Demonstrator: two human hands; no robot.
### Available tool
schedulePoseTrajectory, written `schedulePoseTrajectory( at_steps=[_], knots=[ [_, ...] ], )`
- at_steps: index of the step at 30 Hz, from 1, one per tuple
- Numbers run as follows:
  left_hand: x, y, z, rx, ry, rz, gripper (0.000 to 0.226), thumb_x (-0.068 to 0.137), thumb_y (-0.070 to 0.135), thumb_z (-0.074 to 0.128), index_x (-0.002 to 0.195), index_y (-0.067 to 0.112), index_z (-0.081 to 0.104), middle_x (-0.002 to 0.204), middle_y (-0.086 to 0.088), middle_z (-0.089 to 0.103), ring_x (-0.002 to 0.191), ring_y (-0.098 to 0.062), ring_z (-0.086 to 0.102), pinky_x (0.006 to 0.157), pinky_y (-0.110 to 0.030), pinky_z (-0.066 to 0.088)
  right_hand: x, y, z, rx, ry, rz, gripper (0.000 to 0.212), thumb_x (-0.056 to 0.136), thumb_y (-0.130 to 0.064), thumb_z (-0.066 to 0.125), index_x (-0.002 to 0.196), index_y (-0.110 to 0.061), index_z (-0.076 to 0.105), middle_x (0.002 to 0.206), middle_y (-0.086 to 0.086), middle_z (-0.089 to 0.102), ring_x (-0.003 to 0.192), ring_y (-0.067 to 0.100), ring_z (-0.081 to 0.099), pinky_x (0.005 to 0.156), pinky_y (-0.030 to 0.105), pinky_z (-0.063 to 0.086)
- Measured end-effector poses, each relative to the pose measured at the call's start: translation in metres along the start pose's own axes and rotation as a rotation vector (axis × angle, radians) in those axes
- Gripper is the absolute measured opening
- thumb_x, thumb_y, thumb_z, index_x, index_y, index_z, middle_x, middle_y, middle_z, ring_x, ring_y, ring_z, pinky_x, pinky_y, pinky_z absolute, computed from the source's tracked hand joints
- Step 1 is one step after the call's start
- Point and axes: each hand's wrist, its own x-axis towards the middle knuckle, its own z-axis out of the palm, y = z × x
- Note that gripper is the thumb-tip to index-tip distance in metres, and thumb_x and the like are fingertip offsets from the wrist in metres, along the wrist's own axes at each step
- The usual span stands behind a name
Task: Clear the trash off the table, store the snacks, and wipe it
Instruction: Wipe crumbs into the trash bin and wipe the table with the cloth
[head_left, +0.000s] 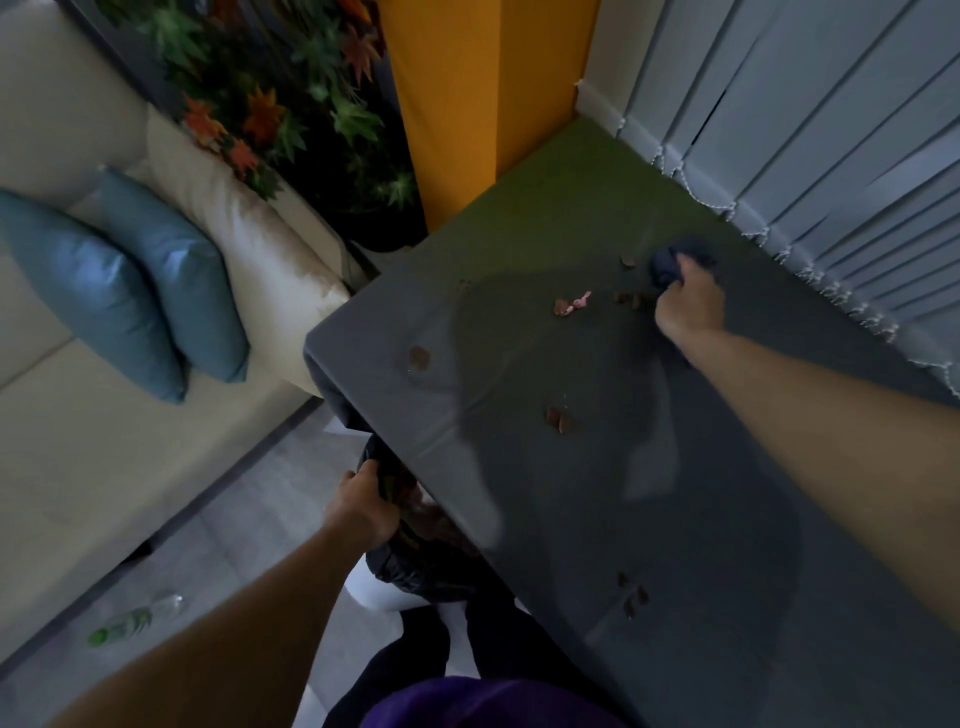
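Note:
A dark grey table (649, 467) fills the right half of the head view. My right hand (691, 304) grips a bunched dark blue cloth (675, 260) on the far part of the tabletop. Brown crumbs lie scattered on the table: beside the cloth (628, 299), next to a small pink scrap (579, 301), near the left edge (418, 357), in the middle (558, 420) and near the front (634, 597). My left hand (363, 506) holds the rim of a black trash bag (415, 566) in a white bin (376, 597) just below the table's left edge.
A cream sofa (130, 415) with two blue cushions (130, 280) stands to the left. A plastic bottle (135, 621) lies on the floor beside it. A plant (291, 104), an orange pillar (483, 93) and vertical blinds (805, 130) bound the far side.

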Motion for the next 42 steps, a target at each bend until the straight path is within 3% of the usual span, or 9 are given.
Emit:
schedulePoseTrajectory(
  at_steps=[4,8,12,18,21,27,33,39,42],
  knots=[
    [-0.002,0.002,0.001,-0.015,-0.005,-0.002,0.056,0.087,0.011,0.053,0.141,0.016,0.040,0.131,-0.014,0.044,0.119,-0.036,0.049,0.095,-0.043,0.050,-0.016,-0.006,0.005,0.070,0.064,-0.221,0.042,0.092,0.000,0.041,0.125,-0.009,0.064,0.126,0.018,0.064,0.118,0.033,0.057,0.095,0.029,0.039],
    [-0.004,0.002,0.000,-0.043,-0.010,-0.002,0.056,0.087,0.012,0.054,0.141,0.017,0.041,0.130,-0.014,0.045,0.118,-0.037,0.050,0.095,-0.046,0.052,-0.003,-0.011,0.004,0.212,0.278,-0.054,0.046,0.094,-0.003,0.037,0.134,-0.009,0.058,0.131,0.016,0.060,0.123,0.031,0.053,0.102,0.032,0.039],
    [-0.007,0.002,-0.001,-0.043,-0.009,0.002,0.053,0.086,0.011,0.052,0.138,0.017,0.043,0.127,-0.014,0.046,0.115,-0.037,0.052,0.094,-0.044,0.052,0.005,-0.025,0.011,0.121,0.080,-0.016,0.045,0.101,-0.009,0.034,0.142,-0.017,0.051,0.143,0.012,0.053,0.131,0.030,0.047,0.106,0.029,0.034],
    [-0.007,-0.001,0.001,-0.072,-0.013,-0.003,0.056,0.086,0.008,0.052,0.139,0.018,0.043,0.129,-0.013,0.045,0.116,-0.035,0.051,0.095,-0.044,0.051,-0.027,-0.027,0.031,-0.043,-0.282,-0.463,0.042,0.093,-0.003,0.042,0.125,-0.013,0.067,0.132,0.012,0.062,0.123,0.028,0.055,0.101,0.026,0.038],
    [-0.009,-0.001,0.002,-0.085,-0.004,0.001,0.053,0.086,0.010,0.052,0.137,0.018,0.045,0.126,-0.012,0.047,0.114,-0.035,0.052,0.094,-0.044,0.052,-0.038,-0.018,0.029,-0.012,-0.147,-0.618,0.043,0.085,0.002,0.043,0.116,-0.009,0.070,0.120,0.013,0.066,0.115,0.029,0.057,0.096,0.022,0.037],
    [-0.011,-0.003,0.003,-0.077,0.001,0.011,0.051,0.086,0.011,0.052,0.137,0.017,0.045,0.127,-0.014,0.046,0.114,-0.036,0.052,0.094,-0.042,0.051,-0.042,-0.008,0.037,-0.143,-0.120,-0.488,0.043,0.093,-0.006,0.044,0.130,-0.018,0.062,0.141,0.002,0.056,0.135,0.026,0.040,0.113,0.039,0.034],
    [-0.014,-0.003,0.003,-0.058,-0.003,0.020,0.051,0.086,0.013,0.051,0.136,0.016,0.044,0.127,-0.014,0.046,0.111,-0.037,0.053,0.093,-0.045,0.052,-0.082,-0.013,0.044,-0.155,-0.202,-0.673,0.044,0.091,-0.009,0.039,0.127,-0.013,0.064,0.125,0.007,0.066,0.118,0.027,0.049,0.101,0.038,0.042],
    [-0.015,-0.005,0.003,-0.084,-0.022,0.034,0.053,0.085,0.013,0.052,0.137,0.018,0.044,0.128,-0.013,0.046,0.111,-0.036,0.052,0.094,-0.046,0.052,-0.084,-0.011,0.039,-0.227,-0.073,-0.433,0.046,0.094,-0.006,0.040,0.134,-0.017,0.058,0.138,0.004,0.058,0.124,0.031,0.044,0.104,0.044,0.039],
    [-0.015,-0.005,0.004,-0.086,-0.017,0.034,0.054,0.087,0.014,0.051,0.140,0.018,0.042,0.131,-0.014,0.044,0.114,-0.037,0.051,0.093,-0.043,0.051,-0.097,-0.010,0.043,-0.215,-0.136,-0.532,0.042,0.094,-0.005,0.040,0.128,-0.013,0.062,0.132,0.006,0.061,0.117,0.033,0.047,0.101,0.037,0.038]
  ],
)
